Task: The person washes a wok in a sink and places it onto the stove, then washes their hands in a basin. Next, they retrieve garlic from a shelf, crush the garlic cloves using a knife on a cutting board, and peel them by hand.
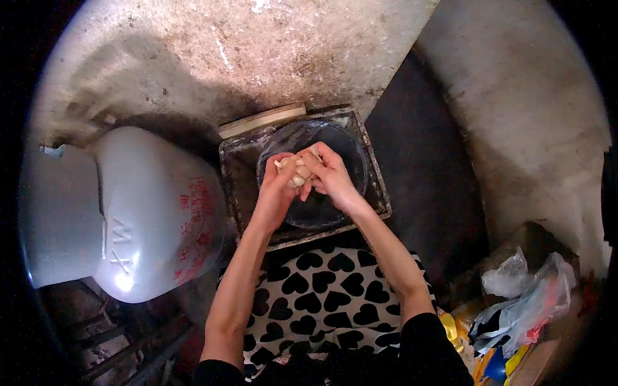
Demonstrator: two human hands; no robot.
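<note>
My left hand is cupped around several pale garlic cloves, its fingers curled under them. From the other side, my right hand closes on the same cloves, with thumb and fingers pinched at a clove near the top. Both hands meet over a dark round bucket, whose inside is mostly in shadow. A worn square frame or crate surrounds the bucket.
To the left stands a large grey gas cylinder with red lettering. A stained wall rises behind the bucket. Plastic bags and other coloured items are piled at lower right. A heart-patterned cloth covers my lap.
</note>
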